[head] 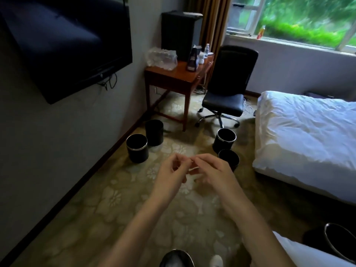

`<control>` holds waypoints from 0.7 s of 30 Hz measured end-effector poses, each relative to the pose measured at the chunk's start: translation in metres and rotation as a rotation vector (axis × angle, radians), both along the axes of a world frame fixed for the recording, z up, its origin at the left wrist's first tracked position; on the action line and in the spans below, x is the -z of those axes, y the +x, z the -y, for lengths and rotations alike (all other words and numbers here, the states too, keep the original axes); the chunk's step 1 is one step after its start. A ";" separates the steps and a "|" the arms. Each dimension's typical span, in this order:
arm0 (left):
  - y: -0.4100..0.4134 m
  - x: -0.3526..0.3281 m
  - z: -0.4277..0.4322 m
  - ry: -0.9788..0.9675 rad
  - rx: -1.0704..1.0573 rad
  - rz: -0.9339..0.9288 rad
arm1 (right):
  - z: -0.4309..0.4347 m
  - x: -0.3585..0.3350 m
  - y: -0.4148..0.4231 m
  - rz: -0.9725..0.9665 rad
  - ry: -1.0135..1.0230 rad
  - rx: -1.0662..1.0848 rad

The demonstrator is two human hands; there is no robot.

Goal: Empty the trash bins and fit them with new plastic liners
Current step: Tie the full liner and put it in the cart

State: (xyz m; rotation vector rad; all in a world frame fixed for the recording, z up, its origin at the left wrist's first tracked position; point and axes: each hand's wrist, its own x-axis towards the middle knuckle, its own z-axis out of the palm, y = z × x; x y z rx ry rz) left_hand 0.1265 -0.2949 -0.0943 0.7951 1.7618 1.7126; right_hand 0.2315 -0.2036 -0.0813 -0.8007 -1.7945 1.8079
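Hands meet above the carpet: your left hand and right hand each pinch a thin pale strip between them, too small to identify. Beyond, two black wall-side bins and two bed-side bins stand upright on the floor. Another bin shows at the bottom edge, near your feet.

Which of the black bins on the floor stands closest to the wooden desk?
The rear bin by the left wall, beside the desk; it shows no silver rim, unlike its neighbour.
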 end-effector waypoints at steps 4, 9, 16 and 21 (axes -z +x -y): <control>-0.001 0.008 -0.056 -0.035 -0.084 -0.003 | -0.067 0.017 -0.012 -0.038 -0.027 -0.108; 0.006 0.033 -0.105 -0.126 -0.281 0.034 | -0.133 0.050 -0.027 0.034 -0.134 -0.297; 0.037 0.085 -0.076 -0.182 -0.549 0.135 | -0.117 0.093 -0.033 0.173 -0.207 -0.560; 0.078 0.125 -0.029 -0.168 -0.684 0.211 | -0.074 0.132 -0.007 0.243 -0.212 -0.675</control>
